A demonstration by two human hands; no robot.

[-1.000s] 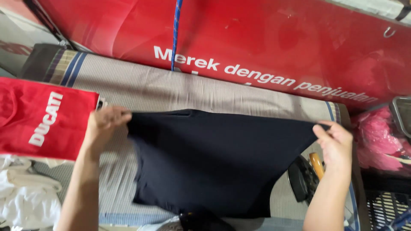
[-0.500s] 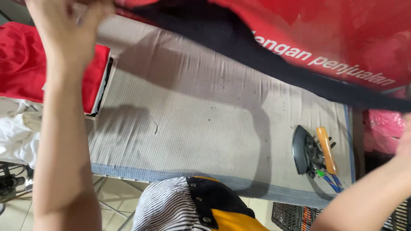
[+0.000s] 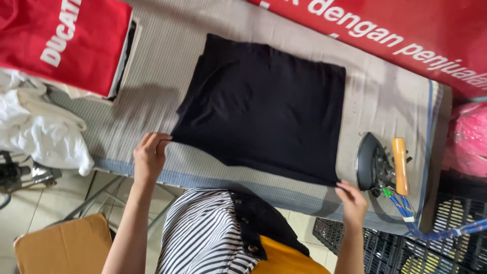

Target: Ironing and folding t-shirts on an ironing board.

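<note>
A dark navy folded cloth garment (image 3: 264, 109) lay flat on the grey striped padded ironing board (image 3: 152, 76), roughly in the middle of it, w/ its near edge close to the person's body. The left hand (image 3: 150, 155) pinched the garment's near-left corner between fingers & thumb. The right hand (image 3: 350, 199) gripped the near-right corner, fingertips on the fabric edge. Both arms were bare, reaching out over a black-and-white striped top w/ a dark placket & a yellow part below.

Just right of the garment, beside the right hand, a dark metal iron w/ an orange wooden handle (image 3: 380, 165) rested on the board; a blue-and-white twisted cord (image 3: 406, 208) ran from it off the right edge. At the far-left corner sat a red printed folded shirt (image 3: 66, 43). White crumpled cloth (image 3: 43, 132) lay left of the board. A red banner w/ white lettering (image 3: 406, 35) ran along the far side. Pink bundle (image 3: 469, 139) at right, black plastic crate (image 3: 385, 248) below it, brown cardboard box (image 3: 61, 243) on the floor at lower left.
</note>
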